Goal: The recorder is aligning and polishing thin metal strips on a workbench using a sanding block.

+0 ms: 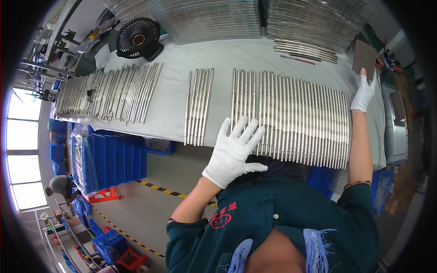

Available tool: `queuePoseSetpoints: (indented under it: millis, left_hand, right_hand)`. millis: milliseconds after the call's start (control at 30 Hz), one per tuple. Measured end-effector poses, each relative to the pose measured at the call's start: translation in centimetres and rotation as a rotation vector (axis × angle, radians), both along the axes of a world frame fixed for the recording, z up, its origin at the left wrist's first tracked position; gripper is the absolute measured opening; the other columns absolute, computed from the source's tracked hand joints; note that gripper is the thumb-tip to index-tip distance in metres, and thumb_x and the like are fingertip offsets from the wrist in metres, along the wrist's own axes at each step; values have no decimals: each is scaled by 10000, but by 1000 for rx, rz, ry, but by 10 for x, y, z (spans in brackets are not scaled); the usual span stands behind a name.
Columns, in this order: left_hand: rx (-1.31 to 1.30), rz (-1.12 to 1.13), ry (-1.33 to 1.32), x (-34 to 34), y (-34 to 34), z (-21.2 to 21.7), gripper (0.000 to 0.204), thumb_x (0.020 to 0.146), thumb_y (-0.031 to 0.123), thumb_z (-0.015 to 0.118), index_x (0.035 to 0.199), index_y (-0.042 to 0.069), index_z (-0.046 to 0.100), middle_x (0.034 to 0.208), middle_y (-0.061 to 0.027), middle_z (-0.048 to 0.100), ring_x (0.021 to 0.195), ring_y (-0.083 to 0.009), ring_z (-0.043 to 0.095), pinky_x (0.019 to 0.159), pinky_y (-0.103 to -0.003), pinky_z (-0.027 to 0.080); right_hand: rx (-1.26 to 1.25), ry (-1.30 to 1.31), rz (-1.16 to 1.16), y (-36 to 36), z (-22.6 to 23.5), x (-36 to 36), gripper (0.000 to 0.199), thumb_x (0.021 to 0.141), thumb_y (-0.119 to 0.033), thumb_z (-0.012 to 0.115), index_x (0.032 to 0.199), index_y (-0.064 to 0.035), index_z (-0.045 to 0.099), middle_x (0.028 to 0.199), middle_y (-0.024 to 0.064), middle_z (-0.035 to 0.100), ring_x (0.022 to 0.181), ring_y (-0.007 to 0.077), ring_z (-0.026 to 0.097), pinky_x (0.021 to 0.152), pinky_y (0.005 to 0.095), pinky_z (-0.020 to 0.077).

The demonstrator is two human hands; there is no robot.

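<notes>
Lining white cloth (172, 91) (blue crates (114, 157) nearby): rods (302, 118)

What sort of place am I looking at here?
Most likely a factory workshop: slim metal rods laid out in rows, blue crates, and black-and-yellow floor tape all suggest it.

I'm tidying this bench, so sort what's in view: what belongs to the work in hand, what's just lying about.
Work in hand:
metal rods, by the gloved left hand
brown sheet, in the gloved right hand

Seemingly just about:
black fan
blue crates, untouched
striped floor tape
</notes>
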State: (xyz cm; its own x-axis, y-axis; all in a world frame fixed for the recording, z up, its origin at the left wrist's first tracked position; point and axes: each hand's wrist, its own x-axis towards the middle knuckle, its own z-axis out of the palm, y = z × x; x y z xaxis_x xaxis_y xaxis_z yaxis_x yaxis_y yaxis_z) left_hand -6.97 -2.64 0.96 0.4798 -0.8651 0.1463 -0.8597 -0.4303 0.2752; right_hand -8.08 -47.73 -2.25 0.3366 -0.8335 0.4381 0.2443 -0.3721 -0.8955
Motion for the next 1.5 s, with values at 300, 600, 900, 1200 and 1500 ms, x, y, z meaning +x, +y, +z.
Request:
queuePoseSetpoints:
  millis: [300, 600, 900, 1200, 1500]
  left_hand:
    - [63, 48, -14, 2, 9, 8, 954, 711, 675, 673, 1430, 80, 477, 1449, -173, 478, 1349, -408, 418, 1117, -624, 261]
    - [111, 331, -143, 33, 72, 1, 1011, 758, 823, 474, 1439, 76, 482, 1450, -222, 460, 1341, -458, 394, 1113, -639, 240]
    - [38, 159, -51, 50, 84, 0, 983, 722, 804, 542, 1422, 115, 501, 1416, -191, 486, 1325, -469, 399, 1118, -591, 300]
    - [-62, -62, 102, 44, 63, 7, 758, 669, 563, 771, 1330, 241, 585, 1413, -143, 508, 1312, -416, 444, 1096, -581, 318]
    - [-3, 24, 97, 56, 91, 13, 688, 695, 514, 775, 1292, 223, 595, 1376, -120, 521, 1303, -367, 456, 1081, -578, 328]
  right_hand:
    - [-43, 41, -42, 2, 2, 1, 660, 934, -274, 721, 1455, 4, 425, 1344, 115, 551, 1179, 182, 553, 1013, 287, 446]
    - [-390, 97, -169, 15, 12, -6, 645, 955, -265, 689, 1464, 14, 407, 1395, 121, 517, 1253, 197, 510, 1075, 324, 430]
    - [1030, -8, 1541, 202, 73, 88, 559, 960, -481, 600, 1209, 16, 541, 1388, 285, 496, 1258, 357, 553, 1052, 441, 496]
    - [1793, 79, 1716, 282, 15, 171, 472, 903, -304, 632, 1146, 93, 549, 1356, 327, 447, 1296, 492, 452, 1123, 578, 382]
    - [1636, 174, 1824, 317, -2, 202, 444, 872, -329, 681, 1091, 52, 618, 1288, 264, 513, 1266, 420, 489, 1136, 503, 385]
